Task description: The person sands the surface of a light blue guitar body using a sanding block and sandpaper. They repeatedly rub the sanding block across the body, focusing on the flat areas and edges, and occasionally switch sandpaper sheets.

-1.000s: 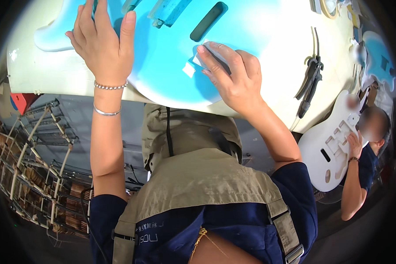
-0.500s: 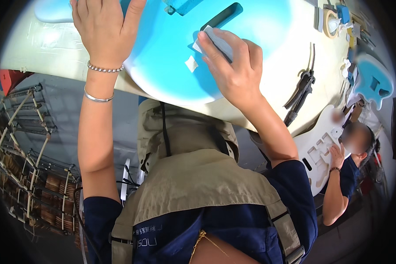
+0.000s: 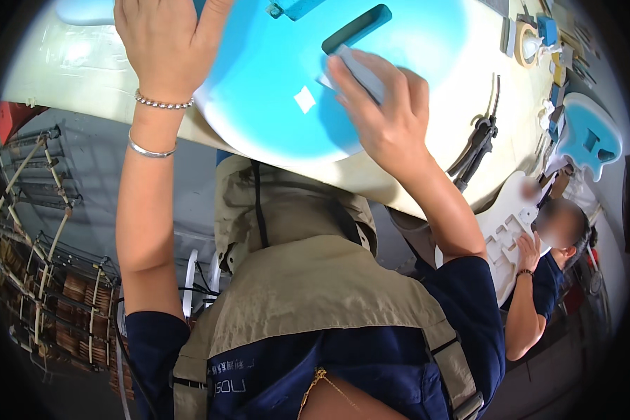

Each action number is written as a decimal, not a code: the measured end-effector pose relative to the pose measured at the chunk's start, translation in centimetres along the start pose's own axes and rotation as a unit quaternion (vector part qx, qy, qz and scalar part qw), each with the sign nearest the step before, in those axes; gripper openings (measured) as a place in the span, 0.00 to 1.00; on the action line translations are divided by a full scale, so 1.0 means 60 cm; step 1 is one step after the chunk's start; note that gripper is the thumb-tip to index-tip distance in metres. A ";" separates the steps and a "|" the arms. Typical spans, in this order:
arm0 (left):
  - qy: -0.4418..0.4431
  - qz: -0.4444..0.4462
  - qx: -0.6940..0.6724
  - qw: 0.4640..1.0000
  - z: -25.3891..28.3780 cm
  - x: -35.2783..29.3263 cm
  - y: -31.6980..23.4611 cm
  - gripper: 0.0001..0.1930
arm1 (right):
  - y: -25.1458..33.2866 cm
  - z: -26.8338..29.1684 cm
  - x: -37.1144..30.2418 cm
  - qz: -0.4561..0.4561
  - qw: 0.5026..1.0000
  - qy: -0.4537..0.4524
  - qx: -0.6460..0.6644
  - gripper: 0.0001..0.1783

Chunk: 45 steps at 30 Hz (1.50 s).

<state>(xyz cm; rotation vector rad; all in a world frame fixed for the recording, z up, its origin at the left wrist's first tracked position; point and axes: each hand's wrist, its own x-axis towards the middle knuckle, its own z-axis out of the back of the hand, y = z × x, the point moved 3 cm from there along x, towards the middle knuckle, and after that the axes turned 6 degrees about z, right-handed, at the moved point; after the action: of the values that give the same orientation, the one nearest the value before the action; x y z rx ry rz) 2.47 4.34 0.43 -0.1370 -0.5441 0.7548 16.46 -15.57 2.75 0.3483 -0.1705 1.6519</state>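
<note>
A glossy guitar body [image 3: 259, 112], blue fading to a pale rim, lies on the table with routed cavities in its face. My left hand [image 3: 168, 45] rests flat at its left side, thumb apart from the fingers; the fingertips are cut off by the picture's top edge. In my right hand [image 3: 388, 108] is a grey sanding block [image 3: 360, 73], pressed against the blue face just below the long slot [image 3: 357, 28]. The fingers bend around the block and hide part of it. Left of that hand, a small white square [image 3: 304, 99] shows on the blue surface.
A black air-gun-like tool [image 3: 477, 143] lies on the table [image 3: 441, 133] to the right. Beyond it are a tape roll [image 3: 526, 42] and another blue guitar body [image 3: 590, 133]. A co-worker [image 3: 539, 301] handles a white guitar body [image 3: 500, 252]. A rack [image 3: 45, 266] stands lower left.
My right hand has slid slightly right and toward me with the sanding block, leaving more of the slot's lower end showing. My left hand stays in place on the guitar body.
</note>
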 end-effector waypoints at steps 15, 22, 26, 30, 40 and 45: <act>0.010 0.024 0.002 1.000 0.001 0.000 0.001 0.28 | 0.000 -0.001 -0.008 0.008 1.000 0.002 -0.003 0.27; -0.001 0.018 0.001 1.000 0.000 -0.001 0.004 0.28 | 0.019 -0.003 0.010 -0.045 0.998 0.029 0.026 0.33; -0.001 0.021 -0.009 1.000 0.001 -0.001 0.003 0.28 | 0.025 0.001 -0.006 -0.053 0.998 0.035 0.012 0.34; -0.001 0.023 -0.007 1.000 0.001 -0.001 0.005 0.28 | 0.025 -0.005 0.011 -0.064 0.997 0.029 0.024 0.33; -0.007 0.030 -0.007 1.000 -0.003 -0.002 0.004 0.28 | 0.026 0.007 0.008 -0.053 0.998 0.024 -0.008 0.24; -0.009 0.031 -0.021 0.999 0.002 -0.001 0.002 0.27 | 0.025 0.050 -0.012 -0.056 0.997 0.018 0.049 0.24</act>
<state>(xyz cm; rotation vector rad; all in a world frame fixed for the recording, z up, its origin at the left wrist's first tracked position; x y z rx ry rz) 2.29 4.34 0.49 -0.1865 -0.5745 0.8050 15.43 -17.33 5.46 0.3962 -0.0423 1.5584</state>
